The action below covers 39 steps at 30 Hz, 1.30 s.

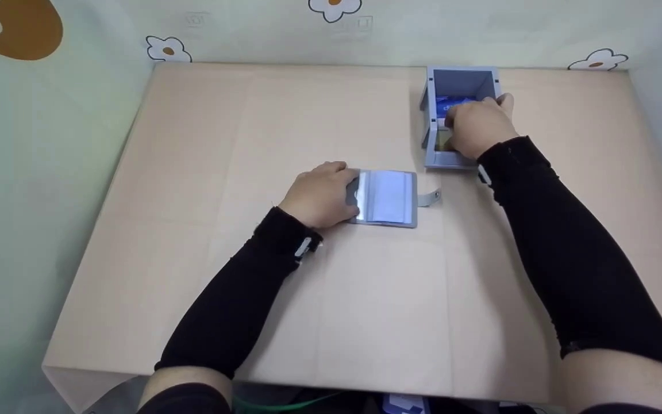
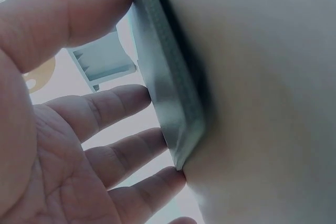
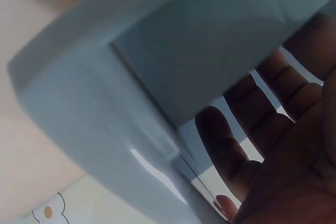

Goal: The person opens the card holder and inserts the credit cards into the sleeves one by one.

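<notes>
Nearest to us are our two black sleeves (image 1: pixel 233 310), reaching out over the beige table (image 1: pixel 365 310). A little farther on, our left hand (image 1: pixel 320 194) rests against the left edge of a grey card wallet (image 1: pixel 387 196), which lies open and flat near the middle of the table, its clear pockets up and its small strap (image 1: pixel 430 198) lying out to the right. In the left wrist view the fingers (image 2: pixel 113 103) are nearly straight, with the tips touching the wallet's edge (image 2: pixel 168 98); the hand steadies it rather than gripping it.

Farther back and to the right stands a small grey-blue box (image 1: pixel 458 80), open at the top. Our right hand (image 1: pixel 479 129) is over it with the fingers reaching inside, where something blue (image 1: pixel 451 105) shows. The right wrist view shows the fingers (image 3: pixel 273 108) fairly spread beside the box wall (image 3: pixel 173 72), with nothing clearly pinched; whether they have a card yet we cannot tell.

We judge this to be the picking step: a card being fetched from the box while the wallet is held still. The next move seems to call for a firm pinch on a single card, a clean lift over the box wall, and a level approach to a wallet pocket.
</notes>
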Motion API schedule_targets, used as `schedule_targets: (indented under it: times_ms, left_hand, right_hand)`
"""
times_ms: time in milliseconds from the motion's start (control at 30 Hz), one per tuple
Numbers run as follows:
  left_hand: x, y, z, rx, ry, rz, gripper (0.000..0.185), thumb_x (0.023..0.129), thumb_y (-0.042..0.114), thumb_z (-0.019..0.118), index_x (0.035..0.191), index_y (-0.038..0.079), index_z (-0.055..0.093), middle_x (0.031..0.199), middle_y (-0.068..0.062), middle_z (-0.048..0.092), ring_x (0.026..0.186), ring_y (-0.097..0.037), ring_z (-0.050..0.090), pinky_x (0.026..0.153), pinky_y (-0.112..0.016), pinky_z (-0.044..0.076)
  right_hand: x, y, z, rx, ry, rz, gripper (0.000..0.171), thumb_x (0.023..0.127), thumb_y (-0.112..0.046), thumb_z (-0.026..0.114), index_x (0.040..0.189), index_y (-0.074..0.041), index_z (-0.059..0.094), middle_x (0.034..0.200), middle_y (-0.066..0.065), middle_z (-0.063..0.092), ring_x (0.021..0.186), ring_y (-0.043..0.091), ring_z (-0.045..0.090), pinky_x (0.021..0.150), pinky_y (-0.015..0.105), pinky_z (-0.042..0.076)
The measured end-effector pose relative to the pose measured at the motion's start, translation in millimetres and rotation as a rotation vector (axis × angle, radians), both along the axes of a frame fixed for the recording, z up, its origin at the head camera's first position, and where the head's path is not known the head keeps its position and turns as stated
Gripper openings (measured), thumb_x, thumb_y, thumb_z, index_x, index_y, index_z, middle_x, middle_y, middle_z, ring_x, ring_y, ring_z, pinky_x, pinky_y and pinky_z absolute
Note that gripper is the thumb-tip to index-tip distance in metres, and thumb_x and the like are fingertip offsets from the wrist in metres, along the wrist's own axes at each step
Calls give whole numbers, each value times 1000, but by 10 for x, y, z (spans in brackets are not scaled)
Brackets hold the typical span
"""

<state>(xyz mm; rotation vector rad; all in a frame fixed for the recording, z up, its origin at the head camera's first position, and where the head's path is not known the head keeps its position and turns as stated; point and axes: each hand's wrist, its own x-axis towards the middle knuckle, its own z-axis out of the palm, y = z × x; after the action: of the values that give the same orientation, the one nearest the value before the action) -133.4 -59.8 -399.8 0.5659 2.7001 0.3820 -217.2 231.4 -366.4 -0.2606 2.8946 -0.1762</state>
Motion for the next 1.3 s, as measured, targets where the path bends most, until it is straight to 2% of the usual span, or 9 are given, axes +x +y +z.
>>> schedule_targets:
  times_ms: [233,567,700,800,933,1033,1167,1300]
  left_hand:
    - [3,2,13,2,-8,3,72,93,36,70,158,15,49,166,-14,42,156,-31,37,124,-56,34]
    - [5,-9,23,8,-3,3,71,94,38,70,157,14,50,165,-15,43,156,-33,37,125,-55,34]
    - [3,-8,39,13,-1,10,67,99,42,66,157,14,50,166,-14,42,158,-32,34,128,-55,28]
    - [0,-4,57,30,0,19,64,102,44,62,156,12,51,167,-13,41,160,-31,29,131,-53,22]
    - [1,7,78,69,8,25,64,104,44,61,156,8,50,168,-12,40,161,-29,27,133,-49,16]
    - [5,16,98,113,26,25,64,104,42,61,156,7,49,166,-11,44,159,-26,32,133,-45,18]
    - [20,33,128,213,39,60,67,104,41,62,160,10,44,161,-8,51,152,-22,44,128,-40,31]
    - [53,63,177,378,26,127,71,105,42,61,164,14,35,153,-3,60,144,-19,54,121,-39,41]
  right_hand:
    - [6,11,14,-23,1,-23,24,95,-17,74,114,-3,69,117,23,73,101,45,54,103,65,21]
    - [67,38,163,-169,-10,-109,17,104,-11,58,114,-4,70,118,19,73,108,39,60,117,68,15]
    - [138,31,260,-234,45,-192,24,106,-11,53,120,0,69,124,23,72,115,44,62,114,61,26]
    - [201,-9,344,-305,115,-277,29,107,-14,52,126,1,68,128,24,71,119,43,63,109,54,40]
    - [326,-108,427,-408,233,-355,30,109,-18,53,128,0,68,124,18,71,112,32,65,96,44,52]
    - [445,-207,453,-485,290,-368,26,108,-19,56,124,-2,68,117,11,69,104,22,63,86,31,51]
    - [595,-366,447,-630,269,-337,19,106,-18,61,118,-4,67,109,4,66,97,14,59,77,21,51]
    - [723,-526,389,-770,175,-285,15,104,-13,65,114,-3,68,102,2,66,91,12,61,73,18,55]
